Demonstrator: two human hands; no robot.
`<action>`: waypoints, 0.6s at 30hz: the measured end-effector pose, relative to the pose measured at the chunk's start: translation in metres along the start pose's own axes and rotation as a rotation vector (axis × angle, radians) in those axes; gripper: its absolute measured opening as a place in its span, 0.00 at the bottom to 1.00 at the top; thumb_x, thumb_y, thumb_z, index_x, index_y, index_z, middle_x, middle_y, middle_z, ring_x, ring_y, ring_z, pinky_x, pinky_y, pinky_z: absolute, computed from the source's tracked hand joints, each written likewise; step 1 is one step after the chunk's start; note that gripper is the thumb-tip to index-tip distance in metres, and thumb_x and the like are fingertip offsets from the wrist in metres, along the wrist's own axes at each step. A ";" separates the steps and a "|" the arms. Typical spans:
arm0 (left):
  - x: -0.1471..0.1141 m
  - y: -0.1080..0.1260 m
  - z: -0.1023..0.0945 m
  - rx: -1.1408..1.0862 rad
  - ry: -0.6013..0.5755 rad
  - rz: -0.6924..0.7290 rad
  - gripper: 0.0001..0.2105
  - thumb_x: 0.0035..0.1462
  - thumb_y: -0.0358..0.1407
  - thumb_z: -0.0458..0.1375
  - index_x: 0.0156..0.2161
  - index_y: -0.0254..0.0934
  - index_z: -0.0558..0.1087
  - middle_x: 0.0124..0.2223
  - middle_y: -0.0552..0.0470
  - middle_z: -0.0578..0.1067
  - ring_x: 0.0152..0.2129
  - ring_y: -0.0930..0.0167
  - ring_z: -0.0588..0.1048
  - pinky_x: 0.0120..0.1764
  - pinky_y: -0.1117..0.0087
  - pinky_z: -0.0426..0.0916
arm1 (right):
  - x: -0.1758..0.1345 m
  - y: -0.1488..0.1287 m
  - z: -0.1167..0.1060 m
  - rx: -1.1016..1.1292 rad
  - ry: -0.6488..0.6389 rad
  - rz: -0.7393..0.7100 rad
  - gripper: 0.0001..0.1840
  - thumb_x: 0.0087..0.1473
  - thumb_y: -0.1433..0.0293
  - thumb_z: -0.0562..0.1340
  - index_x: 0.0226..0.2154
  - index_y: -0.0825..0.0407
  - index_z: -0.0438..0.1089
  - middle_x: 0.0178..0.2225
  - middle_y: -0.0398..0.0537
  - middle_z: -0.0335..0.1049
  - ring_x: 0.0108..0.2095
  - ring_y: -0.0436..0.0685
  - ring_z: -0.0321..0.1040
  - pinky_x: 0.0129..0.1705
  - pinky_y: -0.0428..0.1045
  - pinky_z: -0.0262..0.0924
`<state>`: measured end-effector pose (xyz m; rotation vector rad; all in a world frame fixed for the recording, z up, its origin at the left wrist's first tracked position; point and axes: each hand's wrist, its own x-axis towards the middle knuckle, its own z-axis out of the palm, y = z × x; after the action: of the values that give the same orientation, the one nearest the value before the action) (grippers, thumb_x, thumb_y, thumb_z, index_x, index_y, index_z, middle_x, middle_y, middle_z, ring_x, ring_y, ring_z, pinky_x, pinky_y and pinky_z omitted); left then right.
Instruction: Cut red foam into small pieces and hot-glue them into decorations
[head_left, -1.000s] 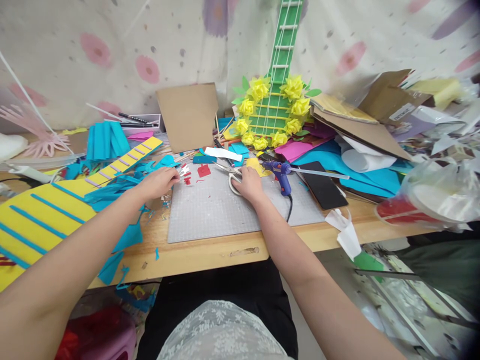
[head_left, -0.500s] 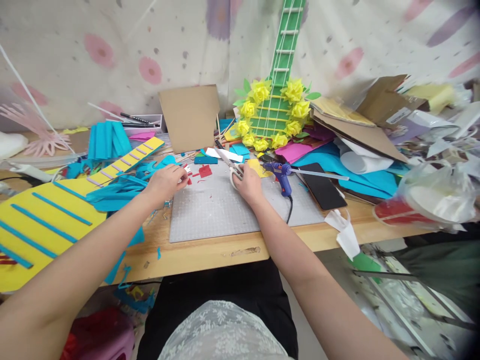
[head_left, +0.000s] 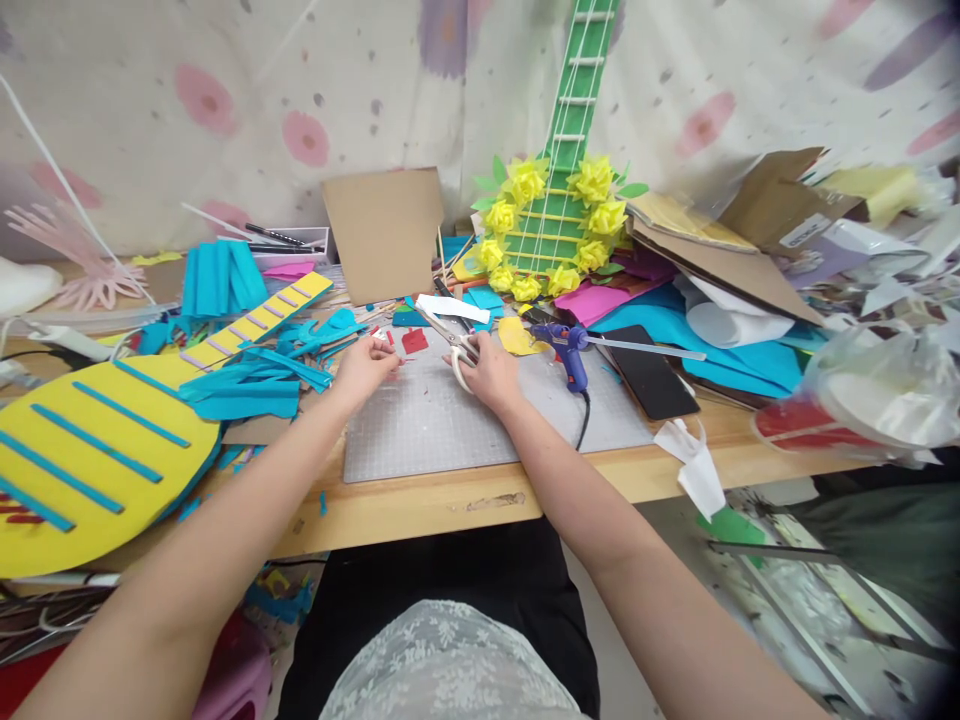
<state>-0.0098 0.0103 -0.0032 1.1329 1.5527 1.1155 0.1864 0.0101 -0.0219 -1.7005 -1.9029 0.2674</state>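
My right hand (head_left: 491,373) is wrapped round the white handles of a pair of scissors (head_left: 456,358), whose blades point up and to the left over the mat. To the left of it, my left hand (head_left: 367,370) is closed in a pinch, and a tiny red strip (head_left: 405,361) shows at its fingertips. Just beyond those fingers lies a red scrap (head_left: 414,342) with smaller red bits near it. Both hands are above a grey cutting mat (head_left: 420,440). A yellow scrap (head_left: 519,337) rests to the right of the scissors.
A blue glue gun (head_left: 571,355) and a black phone (head_left: 651,370) lie on the right. A green cardboard guitar (head_left: 551,225) with yellow flowers stands behind. On the left are a yellow guitar shape (head_left: 112,440) and blue scraps (head_left: 247,385). A cardboard sheet (head_left: 384,235) leans at the back.
My left hand has moved right, away from the blue scraps and toward the scissors, with a tiny red strip now at its fingertips. My right hand and the scissors have shifted slightly left.
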 end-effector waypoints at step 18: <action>-0.005 -0.022 0.024 -0.450 0.118 0.053 0.14 0.37 0.32 0.65 0.31 0.34 0.66 0.23 0.56 0.72 0.21 0.75 0.73 0.25 0.72 0.72 | 0.001 0.001 -0.002 -0.212 -0.157 -0.117 0.19 0.51 0.53 0.56 0.37 0.50 0.66 0.33 0.47 0.74 0.35 0.57 0.69 0.31 0.47 0.50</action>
<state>0.0109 0.0058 -0.0290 0.8166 1.2725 1.4985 0.1889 0.0107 -0.0206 -1.7381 -2.2048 0.1622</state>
